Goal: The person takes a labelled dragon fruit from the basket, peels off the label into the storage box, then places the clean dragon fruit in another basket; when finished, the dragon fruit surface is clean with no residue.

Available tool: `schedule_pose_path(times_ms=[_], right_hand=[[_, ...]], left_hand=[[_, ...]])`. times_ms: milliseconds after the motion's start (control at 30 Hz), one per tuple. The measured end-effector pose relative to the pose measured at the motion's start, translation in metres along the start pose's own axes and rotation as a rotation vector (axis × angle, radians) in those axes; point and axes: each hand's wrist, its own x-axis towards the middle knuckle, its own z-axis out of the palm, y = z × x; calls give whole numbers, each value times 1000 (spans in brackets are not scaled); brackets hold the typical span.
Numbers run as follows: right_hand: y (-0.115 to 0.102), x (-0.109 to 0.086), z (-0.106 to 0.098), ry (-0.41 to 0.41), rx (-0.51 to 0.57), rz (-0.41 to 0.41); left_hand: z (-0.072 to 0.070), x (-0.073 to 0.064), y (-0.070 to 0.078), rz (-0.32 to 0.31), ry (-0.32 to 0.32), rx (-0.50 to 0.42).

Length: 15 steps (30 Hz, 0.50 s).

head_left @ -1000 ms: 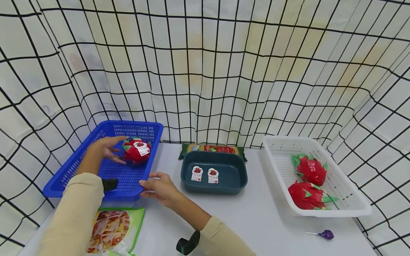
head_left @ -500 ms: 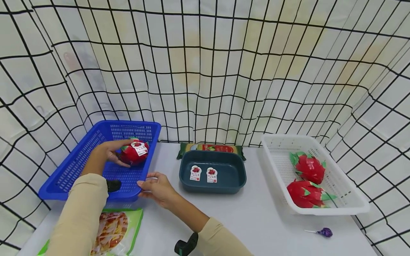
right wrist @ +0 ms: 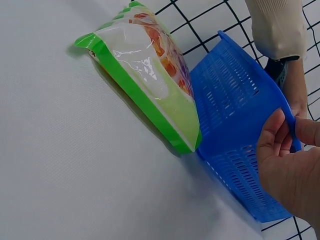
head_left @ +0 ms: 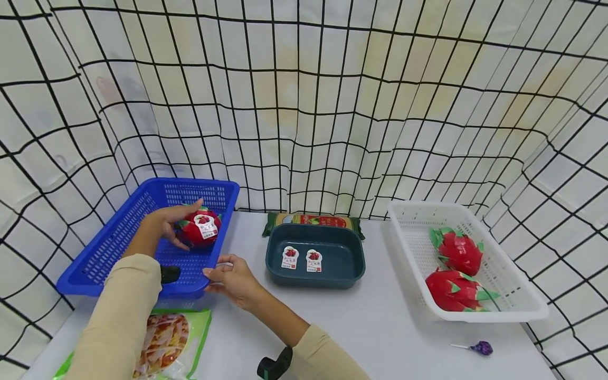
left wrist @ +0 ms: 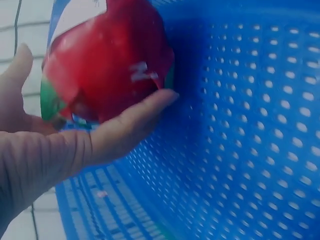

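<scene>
In the head view a shiny red dragon fruit (head_left: 192,235) with green tips and a white sticker sits in the right part of the blue basket (head_left: 95,274). My left hand (head_left: 163,224) reaches into the basket and touches the fruit from the left. Its fingers look fairly straight around the fruit; the left wrist view shows one digit (left wrist: 20,67) standing apart from it and another along its side. My right hand (head_left: 237,282) pinches the basket's near right corner, thumb on one side of the rim and fingers on the other, as the right wrist view confirms.
A dark teal tray (head_left: 315,281) bearing two stickers stands mid-table, with a green-gold packet (head_left: 309,219) behind. At right, a white basket (head_left: 494,316) holds two more dragon fruits (head_left: 456,290). A lollipop (head_left: 482,347) lies before it. A food bag (head_left: 163,343) is below the blue basket.
My left hand has moved right, from beside the dragon fruit to around its left side. Since half a second ago a far digit has lifted and the sticker has tilted slightly. My right hand stays at the rim.
</scene>
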Motion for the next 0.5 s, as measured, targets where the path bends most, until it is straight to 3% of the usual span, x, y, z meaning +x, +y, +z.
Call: schedule_pose_path(times_ms=[200, 500], right_hand=[[0, 0, -2, -8, 6, 16], [-10, -3, -3, 37, -55, 87]], left_hand=[[11, 7, 11, -104, 89, 92], [12, 3, 12, -98, 87, 99]])
